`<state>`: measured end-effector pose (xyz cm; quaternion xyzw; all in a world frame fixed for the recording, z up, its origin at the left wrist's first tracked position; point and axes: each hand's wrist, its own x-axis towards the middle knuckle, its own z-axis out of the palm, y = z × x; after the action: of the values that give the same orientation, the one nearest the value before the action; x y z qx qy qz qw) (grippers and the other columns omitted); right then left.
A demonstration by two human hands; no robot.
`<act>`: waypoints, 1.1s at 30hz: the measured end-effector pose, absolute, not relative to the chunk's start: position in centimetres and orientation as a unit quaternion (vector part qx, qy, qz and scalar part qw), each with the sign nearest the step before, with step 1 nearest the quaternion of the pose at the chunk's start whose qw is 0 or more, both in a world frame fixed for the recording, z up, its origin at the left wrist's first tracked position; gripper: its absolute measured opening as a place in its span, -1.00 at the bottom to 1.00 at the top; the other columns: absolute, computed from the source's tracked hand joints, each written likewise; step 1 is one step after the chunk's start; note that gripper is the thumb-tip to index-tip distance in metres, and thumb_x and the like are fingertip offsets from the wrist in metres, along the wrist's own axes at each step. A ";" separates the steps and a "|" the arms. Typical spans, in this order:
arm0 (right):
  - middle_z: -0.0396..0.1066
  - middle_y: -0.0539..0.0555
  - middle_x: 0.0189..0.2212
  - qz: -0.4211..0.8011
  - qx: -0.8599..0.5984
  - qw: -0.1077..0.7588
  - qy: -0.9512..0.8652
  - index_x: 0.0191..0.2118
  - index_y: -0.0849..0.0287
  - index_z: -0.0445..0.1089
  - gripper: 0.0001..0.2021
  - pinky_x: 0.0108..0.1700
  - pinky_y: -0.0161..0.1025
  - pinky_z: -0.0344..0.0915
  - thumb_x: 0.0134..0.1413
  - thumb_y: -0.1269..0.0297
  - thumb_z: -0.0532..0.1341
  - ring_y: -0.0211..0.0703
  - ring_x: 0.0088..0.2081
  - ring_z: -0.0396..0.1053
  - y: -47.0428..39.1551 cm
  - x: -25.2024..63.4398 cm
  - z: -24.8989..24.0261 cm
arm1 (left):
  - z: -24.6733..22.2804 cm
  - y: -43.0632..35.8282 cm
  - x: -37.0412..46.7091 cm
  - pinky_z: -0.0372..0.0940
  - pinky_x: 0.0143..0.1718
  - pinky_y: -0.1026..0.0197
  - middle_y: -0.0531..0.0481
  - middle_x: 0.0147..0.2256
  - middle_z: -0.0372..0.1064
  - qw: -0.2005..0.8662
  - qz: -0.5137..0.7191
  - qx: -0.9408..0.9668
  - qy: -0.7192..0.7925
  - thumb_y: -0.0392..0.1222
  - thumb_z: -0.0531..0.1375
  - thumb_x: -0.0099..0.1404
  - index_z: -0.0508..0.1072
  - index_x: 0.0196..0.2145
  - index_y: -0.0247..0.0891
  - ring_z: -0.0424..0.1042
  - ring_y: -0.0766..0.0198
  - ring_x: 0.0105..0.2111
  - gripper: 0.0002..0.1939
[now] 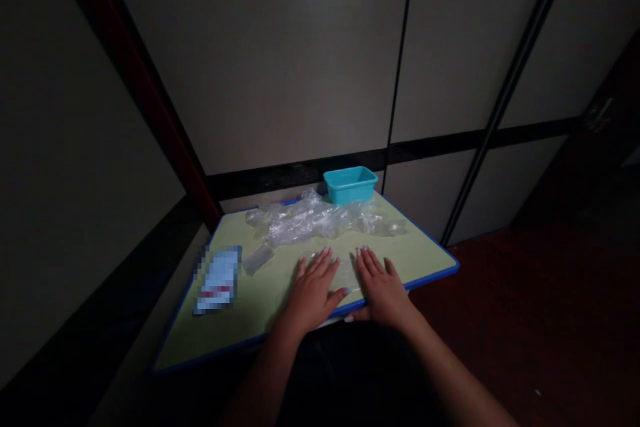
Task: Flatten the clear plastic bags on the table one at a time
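Where two hands (311, 293) (384, 290) rest, one sheet (346, 275) lies.

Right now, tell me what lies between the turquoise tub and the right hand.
In the head view, crumpled clear plastic lies between the turquoise tub and the right hand, with a strip of yellow-green tabletop nearer the hand.

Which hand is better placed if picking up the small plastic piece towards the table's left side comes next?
The left hand, I'd judge: it rests on the side nearer the small plastic piece. The right hand is farther off and would likely have to reach across the left.
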<state>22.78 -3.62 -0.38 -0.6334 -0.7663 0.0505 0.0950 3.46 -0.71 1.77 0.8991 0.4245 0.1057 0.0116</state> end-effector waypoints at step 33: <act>-0.10 0.15 0.30 -0.023 -0.601 0.101 -0.793 0.32 0.13 -0.13 -0.36 0.22 0.19 -0.11 0.23 -0.09 -0.10 -0.02 0.30 -0.12 -4.4 25.3 -0.9 | 0.1 -0.2 4.1 -0.24 0.22 -0.24 -0.08 0.33 -0.25 0.050 0.073 0.890 0.447 0.29 -0.18 0.33 -0.05 0.29 0.01 -0.29 0.07 0.32 -0.34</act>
<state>25.29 -4.44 -0.91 -0.6008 -0.7927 -0.0230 0.1007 4.15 -0.16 0.14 0.8899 0.4474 0.0734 0.0495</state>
